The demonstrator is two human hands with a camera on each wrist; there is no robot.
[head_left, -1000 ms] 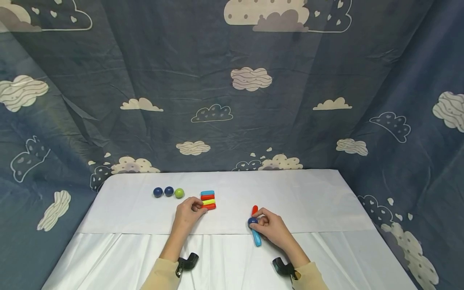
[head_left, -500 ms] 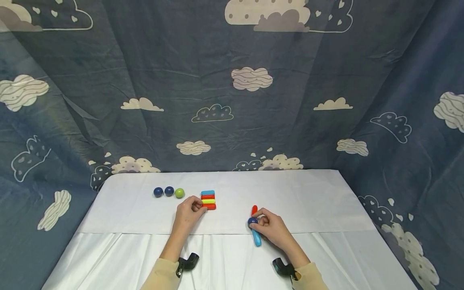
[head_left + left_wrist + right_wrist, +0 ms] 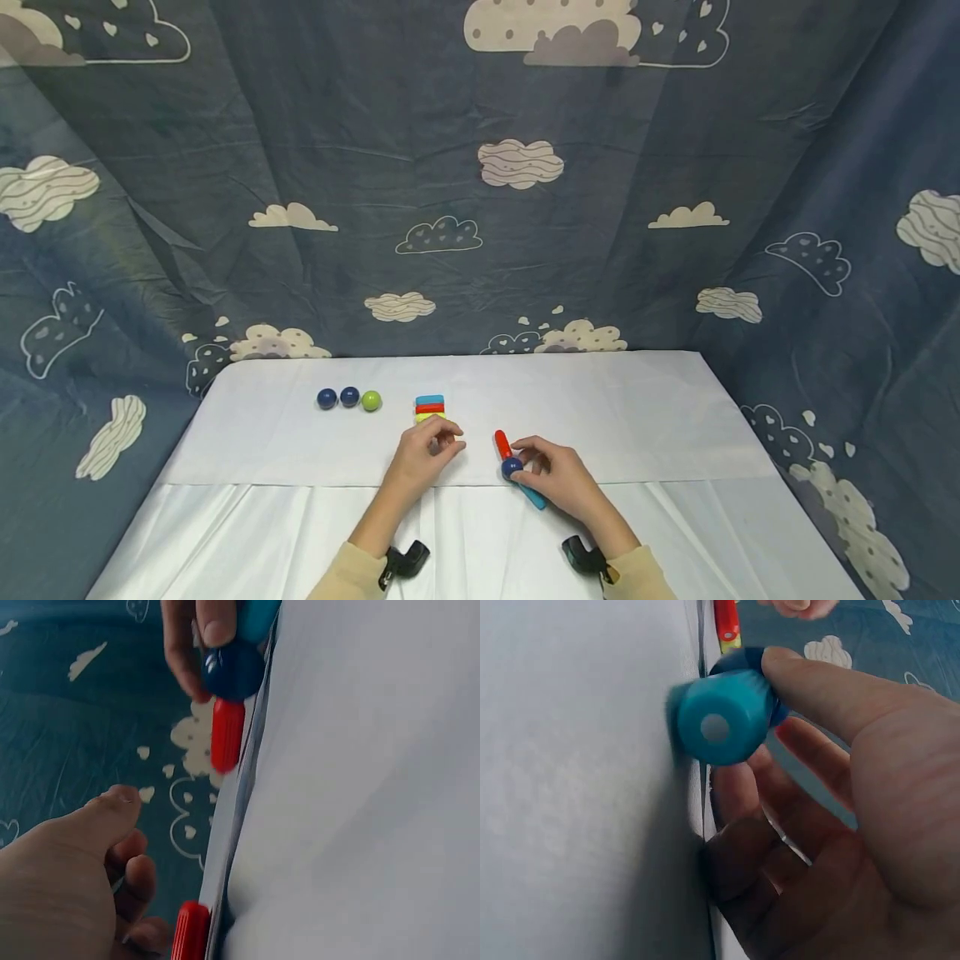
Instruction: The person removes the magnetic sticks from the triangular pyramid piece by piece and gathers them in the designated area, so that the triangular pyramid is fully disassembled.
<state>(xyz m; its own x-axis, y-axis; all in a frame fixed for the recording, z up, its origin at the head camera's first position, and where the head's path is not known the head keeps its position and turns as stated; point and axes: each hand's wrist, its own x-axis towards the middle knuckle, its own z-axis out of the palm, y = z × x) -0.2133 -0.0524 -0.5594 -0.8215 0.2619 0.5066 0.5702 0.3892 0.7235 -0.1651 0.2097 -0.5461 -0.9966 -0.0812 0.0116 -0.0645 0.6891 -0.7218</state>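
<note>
My right hand (image 3: 558, 475) pinches a dark blue ball (image 3: 512, 467) between thumb and fingers. A red stick (image 3: 502, 444) joins the ball on the far side and a light-blue stick (image 3: 533, 497) on the near side, almost in line. In the right wrist view the light-blue stick's round end (image 3: 716, 724) faces the camera. My left hand (image 3: 423, 454) holds nothing, its fingers loosely bent and apart from the thumb. It hovers in front of the stacked row of sticks, hiding the nearest; a red stick (image 3: 190, 934) shows beside it in the left wrist view.
Behind my left hand lie a light-blue stick (image 3: 430, 400), a red one (image 3: 430, 409) and a yellow one (image 3: 430, 417), side by side. Two dark blue balls (image 3: 338, 397) and a green ball (image 3: 371, 401) sit farther left on the white-covered table (image 3: 637, 400). A cloud-patterned curtain (image 3: 442, 167) surrounds it.
My left hand has left the side of the stick row and moved right and nearer. My right hand has shifted slightly left, and the ball with its two sticks has turned.
</note>
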